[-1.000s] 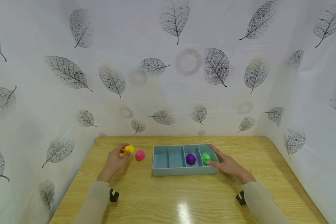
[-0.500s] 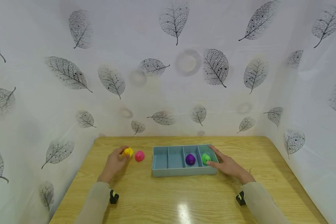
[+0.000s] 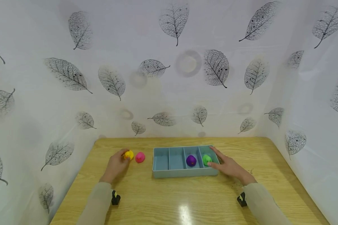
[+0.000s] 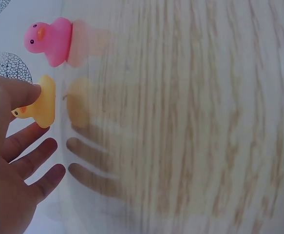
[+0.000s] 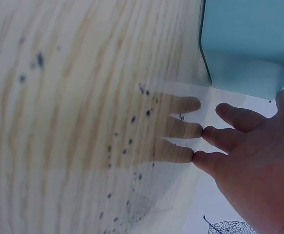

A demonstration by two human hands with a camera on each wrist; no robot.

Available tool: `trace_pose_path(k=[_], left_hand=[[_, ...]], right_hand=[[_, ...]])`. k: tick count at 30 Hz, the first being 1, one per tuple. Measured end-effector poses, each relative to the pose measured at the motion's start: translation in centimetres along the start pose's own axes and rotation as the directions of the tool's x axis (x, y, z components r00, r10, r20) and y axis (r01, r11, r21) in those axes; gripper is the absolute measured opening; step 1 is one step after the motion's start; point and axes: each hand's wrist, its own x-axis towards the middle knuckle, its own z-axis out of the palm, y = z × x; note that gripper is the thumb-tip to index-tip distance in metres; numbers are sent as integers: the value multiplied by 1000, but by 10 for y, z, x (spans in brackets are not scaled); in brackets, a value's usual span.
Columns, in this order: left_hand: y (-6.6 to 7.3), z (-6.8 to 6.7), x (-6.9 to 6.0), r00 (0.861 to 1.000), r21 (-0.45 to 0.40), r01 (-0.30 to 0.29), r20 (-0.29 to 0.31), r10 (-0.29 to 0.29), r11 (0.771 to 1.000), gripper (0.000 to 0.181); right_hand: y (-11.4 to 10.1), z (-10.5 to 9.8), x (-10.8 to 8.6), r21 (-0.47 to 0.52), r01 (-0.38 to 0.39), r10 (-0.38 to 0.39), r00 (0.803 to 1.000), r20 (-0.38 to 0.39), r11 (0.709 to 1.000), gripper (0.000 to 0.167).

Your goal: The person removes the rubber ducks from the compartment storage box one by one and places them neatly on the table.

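A pale wood-grain counter stretches out in front of the person, its rounded far corners tucked up against white sheeting that closes in the back and both sides. Lacy dark leaf prints are scattered over that sheeting, along with a few faint grey rings. A bright patch of glare sits near the front of the counter, and from the right wrist I can make out small dark specks on the grain. The surface is shiny enough to mirror the hands. Over on the left, the left hand has the yellow duck pinched between thumb and forefinger, the other fingers stretched out and parted. Just beside it, the pink duck stands on the counter. A blue-grey tray with four compartments lies near the middle; the purple duck is in the third from the left, the green duck in the rightmost. The right hand rests at that end with its fingers spread, the thumb at the near rim and the forefinger at the far one.
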Motion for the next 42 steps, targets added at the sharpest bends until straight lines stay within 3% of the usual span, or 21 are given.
trace_pose_path(k=[7, 42], left_hand=[[-1, 0, -1, 999, 2, 31, 11, -31, 1000, 43], [1, -1, -2, 998, 32, 45, 35, -46, 998, 46]], right_hand=[[2, 2, 1, 6, 8, -8, 1000, 2, 1000, 88], [-1, 0, 0, -3, -2, 2, 1000, -9, 1000, 86]])
